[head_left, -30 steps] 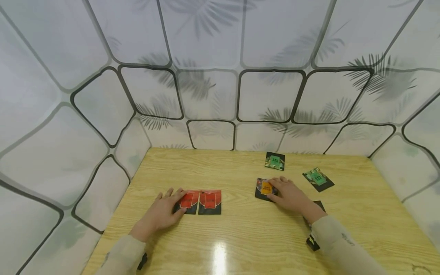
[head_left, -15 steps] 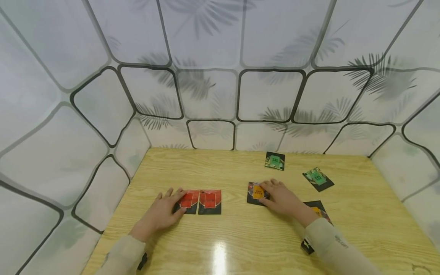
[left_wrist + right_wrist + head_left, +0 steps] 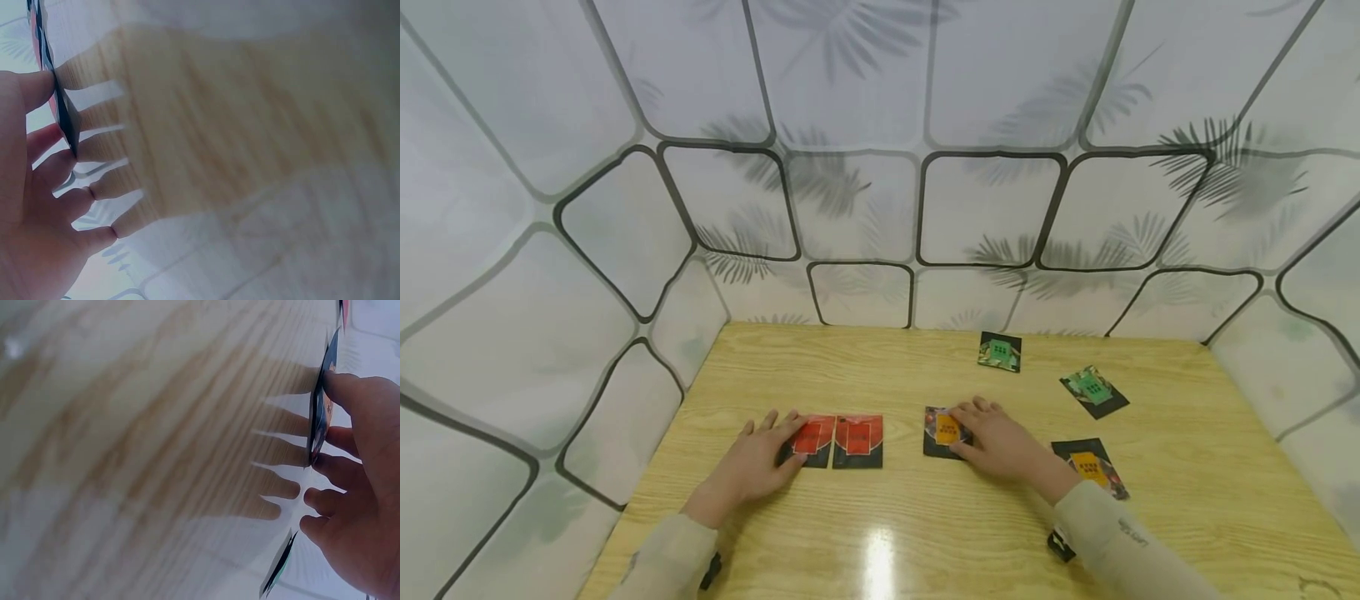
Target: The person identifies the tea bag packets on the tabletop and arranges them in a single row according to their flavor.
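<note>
Two flat square packets with red-and-black fronts lie side by side on the table. My left hand [image 3: 751,462] rests on the left red packet [image 3: 814,442], thumb and fingertips touching it; the right red packet [image 3: 859,442] lies just beside it. My right hand [image 3: 1003,442] has its thumb and fingertips on a dark packet with an orange label [image 3: 946,432], spread rather than curled. In the right wrist view this orange-label packet [image 3: 322,406] shows edge-on under the thumb and fingers. The hand partly covers its right side.
A second orange-label packet [image 3: 1088,468] lies by the right forearm. Two green-label packets, one near the back [image 3: 999,352] and one tilted [image 3: 1094,392], lie farther off. Patterned panels [image 3: 861,208] stand behind the wooden table [image 3: 880,358].
My right hand has slid leftward and slightly nearer with the orange-label packet, toward the red pair. The other orange-label packet has come into view from under the right arm. My left hand stays put.
</note>
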Demonstrator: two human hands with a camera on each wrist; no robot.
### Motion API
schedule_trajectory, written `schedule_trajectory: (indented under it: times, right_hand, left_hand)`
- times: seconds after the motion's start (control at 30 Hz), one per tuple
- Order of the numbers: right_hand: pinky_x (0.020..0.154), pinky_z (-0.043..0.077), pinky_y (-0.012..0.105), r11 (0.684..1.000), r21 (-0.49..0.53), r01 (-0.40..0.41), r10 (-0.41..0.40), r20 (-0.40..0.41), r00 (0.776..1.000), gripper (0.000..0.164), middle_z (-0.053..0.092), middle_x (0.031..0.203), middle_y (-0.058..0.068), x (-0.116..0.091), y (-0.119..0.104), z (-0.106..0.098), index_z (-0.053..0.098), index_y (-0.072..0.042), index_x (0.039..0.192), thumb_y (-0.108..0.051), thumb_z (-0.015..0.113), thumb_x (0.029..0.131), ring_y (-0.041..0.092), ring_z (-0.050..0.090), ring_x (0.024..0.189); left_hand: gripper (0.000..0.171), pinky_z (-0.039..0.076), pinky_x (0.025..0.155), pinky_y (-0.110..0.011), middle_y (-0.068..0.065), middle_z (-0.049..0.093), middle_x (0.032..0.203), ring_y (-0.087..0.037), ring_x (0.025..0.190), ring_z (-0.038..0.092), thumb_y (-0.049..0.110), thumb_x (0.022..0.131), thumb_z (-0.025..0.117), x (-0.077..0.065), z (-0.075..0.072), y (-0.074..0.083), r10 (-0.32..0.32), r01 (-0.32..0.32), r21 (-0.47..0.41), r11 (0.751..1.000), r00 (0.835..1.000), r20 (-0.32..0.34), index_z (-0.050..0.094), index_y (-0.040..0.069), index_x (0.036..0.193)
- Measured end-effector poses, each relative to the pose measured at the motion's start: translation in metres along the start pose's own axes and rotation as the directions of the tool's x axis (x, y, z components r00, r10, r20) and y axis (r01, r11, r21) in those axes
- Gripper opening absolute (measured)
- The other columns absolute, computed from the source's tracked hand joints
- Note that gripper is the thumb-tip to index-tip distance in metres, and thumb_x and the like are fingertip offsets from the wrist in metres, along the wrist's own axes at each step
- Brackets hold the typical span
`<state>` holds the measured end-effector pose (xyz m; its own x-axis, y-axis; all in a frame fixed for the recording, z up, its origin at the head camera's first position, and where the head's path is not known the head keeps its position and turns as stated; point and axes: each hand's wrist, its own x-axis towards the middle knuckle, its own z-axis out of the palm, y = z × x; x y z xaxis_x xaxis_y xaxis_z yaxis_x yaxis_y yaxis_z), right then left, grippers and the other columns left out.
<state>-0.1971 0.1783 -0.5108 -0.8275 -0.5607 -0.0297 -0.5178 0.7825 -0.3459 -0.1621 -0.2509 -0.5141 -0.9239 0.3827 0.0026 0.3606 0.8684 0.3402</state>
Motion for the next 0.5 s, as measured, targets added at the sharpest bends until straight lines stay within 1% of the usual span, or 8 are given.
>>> schedule_trajectory:
  times: [0.13, 0.3, 0.5]
  right_hand:
    - [0.123, 0.028, 0.07, 1.0, 0.001, 0.014, -0.014, 0.002, 1.0, 0.062, 0.051, 0.157, 0.025, 0.0, -0.006, 0.0, 0.049, -0.002, 0.156, -0.039, 0.061, 0.107, 0.056, 0.037, 0.15]
    - [0.125, 0.027, 0.069, 1.0, -0.01, 0.019, -0.019, 0.013, 1.0, 0.063, 0.05, 0.159, 0.024, 0.002, -0.01, 0.003, 0.048, -0.003, 0.157, -0.041, 0.06, 0.108, 0.055, 0.036, 0.152]
    - [0.124, 0.028, 0.069, 0.999, -0.011, 0.033, -0.033, 0.018, 0.999, 0.062, 0.051, 0.158, 0.023, 0.003, -0.016, 0.005, 0.049, -0.003, 0.156, -0.04, 0.061, 0.107, 0.054, 0.037, 0.151]
  left_hand:
    - [0.063, 0.028, 0.117, -0.079, -0.019, 0.049, 0.162, -0.055, 0.15, 0.04, 0.042, 0.106, 0.06, 0.0, 0.0, 0.0, 0.0, 0.0, -0.002, 1.0, 1.0, 0.0, 0.048, 0.009, 0.159]
    - [0.063, 0.028, 0.117, -0.079, -0.018, 0.048, 0.162, -0.054, 0.15, 0.039, 0.042, 0.106, 0.06, 0.0, -0.001, 0.0, -0.004, 0.004, -0.004, 1.0, 1.0, 0.0, 0.048, 0.01, 0.159]
    - [0.062, 0.029, 0.116, -0.079, -0.019, 0.049, 0.161, -0.055, 0.149, 0.04, 0.042, 0.107, 0.06, 0.0, 0.0, 0.0, 0.006, -0.006, 0.006, 1.0, 1.0, -0.006, 0.049, 0.009, 0.158]
